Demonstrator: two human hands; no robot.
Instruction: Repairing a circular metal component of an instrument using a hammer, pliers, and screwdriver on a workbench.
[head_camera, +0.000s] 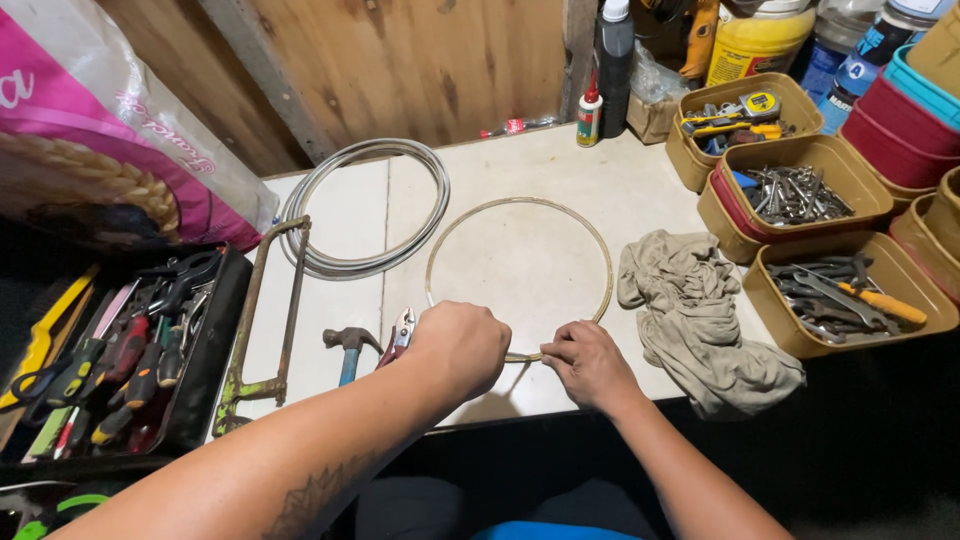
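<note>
Near the ring (519, 277), its front arc is hidden under the left hand (460, 347) and right hand (588, 362), the pliers (401, 333) show only their jaws, and the pink sack (95, 120) far left runs off the frame.

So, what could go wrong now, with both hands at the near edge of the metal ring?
The left hand holds red-handled pliers close to the right hand, so a slip might pinch fingers. The thin metal ring may spring or bend if squeezed. The hammer lies near the table edge and could be knocked off.
</note>
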